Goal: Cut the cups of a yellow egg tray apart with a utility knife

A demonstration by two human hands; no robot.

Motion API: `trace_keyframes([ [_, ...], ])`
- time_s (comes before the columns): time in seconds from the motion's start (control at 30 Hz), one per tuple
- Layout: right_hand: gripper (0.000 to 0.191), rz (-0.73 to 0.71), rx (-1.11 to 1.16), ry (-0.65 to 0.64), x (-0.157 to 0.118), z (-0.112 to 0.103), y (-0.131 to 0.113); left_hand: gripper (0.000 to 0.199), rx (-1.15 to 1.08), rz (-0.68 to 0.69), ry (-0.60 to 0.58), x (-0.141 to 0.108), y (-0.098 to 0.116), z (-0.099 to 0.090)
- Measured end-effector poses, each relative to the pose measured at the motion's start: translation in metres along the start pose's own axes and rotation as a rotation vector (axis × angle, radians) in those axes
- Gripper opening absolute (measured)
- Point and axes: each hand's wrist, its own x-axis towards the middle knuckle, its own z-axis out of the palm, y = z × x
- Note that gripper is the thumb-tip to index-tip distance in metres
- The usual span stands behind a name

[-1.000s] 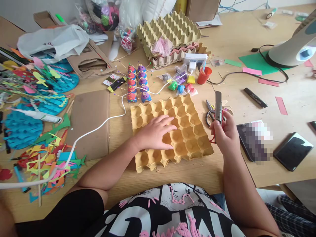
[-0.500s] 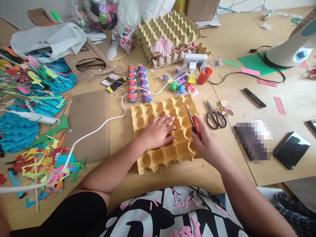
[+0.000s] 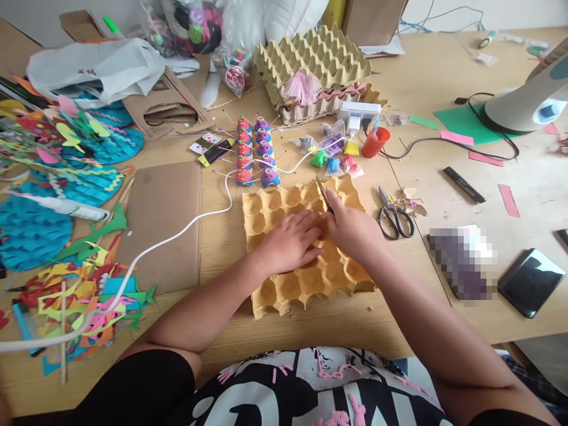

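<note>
A yellow egg tray [image 3: 288,284] lies in front of me on the table. My left hand [image 3: 290,241] rests on the tray's middle with its fingers spread. In my right hand [image 3: 355,229] is a utility knife [image 3: 323,192], the fingers closed around its handle. Its blade points away from me over the tray's far half, but I cannot tell whether it touches the card. The handle is mostly hidden by the hand. Right of the tray lie black-handled scissors [image 3: 393,219].
Painted egg-cup figures [image 3: 244,155] stuck with pins stand beyond the tray, crossed by a white cable [image 3: 177,228]. Clay packets [image 3: 333,165], a red cup [image 3: 375,142] and stacked egg trays [image 3: 310,59] sit farther back. Cardboard [image 3: 162,231] and paper scraps [image 3: 84,302] lie left.
My right hand has moved left and away from me with the utility knife, from the tray's right edge to over its middle. The left hand stays on the tray. The view has shifted slightly.
</note>
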Motion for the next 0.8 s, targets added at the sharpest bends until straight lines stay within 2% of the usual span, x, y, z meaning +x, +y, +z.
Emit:
trace_keyframes([
  [0.23,0.071,-0.01,-0.086,0.0,0.007,0.003,-0.014,0.052,0.032,-0.017,-0.024,0.001,0.002,-0.001],
  [0.37,0.072,0.001,-0.1,-0.011,0.007,-0.001,-0.02,0.05,0.062,-0.005,-0.036,0.003,0.002,-0.002],
  [0.63,0.075,0.024,-0.101,-0.035,0.01,-0.002,-0.023,0.046,0.062,0.004,-0.02,0.002,0.001,-0.001],
  [0.8,0.076,0.017,-0.104,-0.072,0.01,-0.008,-0.022,0.051,0.073,-0.01,-0.042,0.003,0.002,-0.003],
])
